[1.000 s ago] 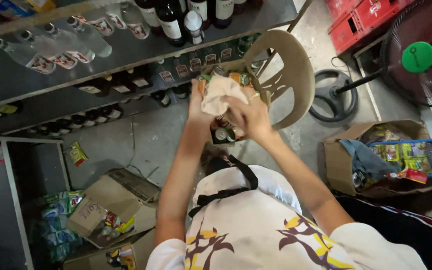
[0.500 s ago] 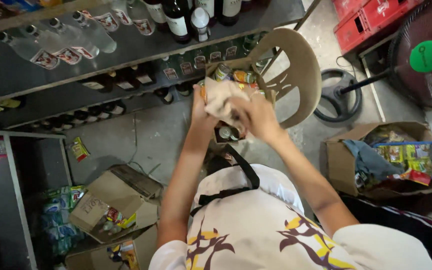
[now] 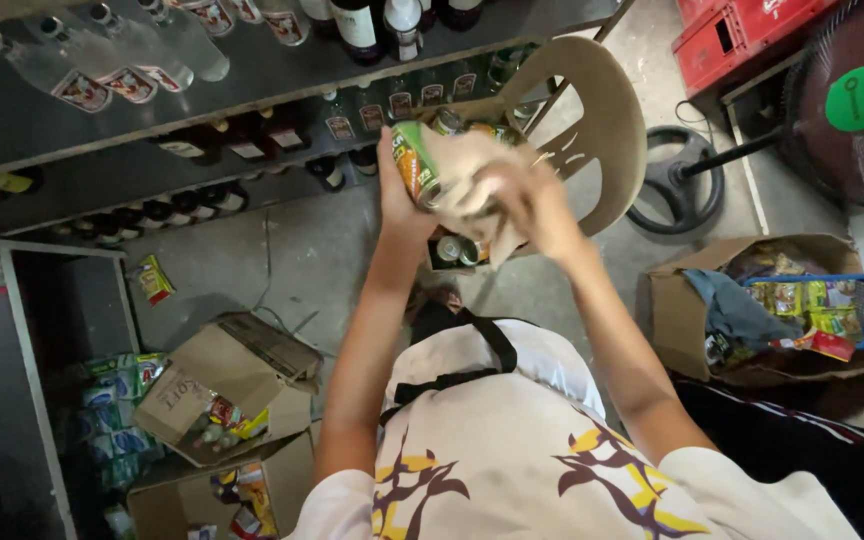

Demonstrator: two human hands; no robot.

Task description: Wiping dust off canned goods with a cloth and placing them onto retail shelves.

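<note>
The left hand point(image 3: 399, 205) grips a green-and-orange can point(image 3: 415, 160), held just above the tan chair point(image 3: 602, 120) seat. The right hand point(image 3: 527, 205) clenches a pale cloth point(image 3: 467, 175) against the can. Bare floor point(image 3: 282, 260) lies open left of the chair; bottle shelves point(image 3: 252, 70) stand close behind.

There is just one view, so no part of the scene is shared with another. The camera sits on the person's head and looks almost straight down. The white shirt point(image 3: 512, 450) fills the bottom of the picture, very near the lens. Both arms reach up from it toward the beige plastic chair point(image 3: 592, 120), which is a bit farther off. Beyond the chair are shelves of bottles point(image 3: 252, 70), and the grey floor point(image 3: 252, 260) lies far below
</note>
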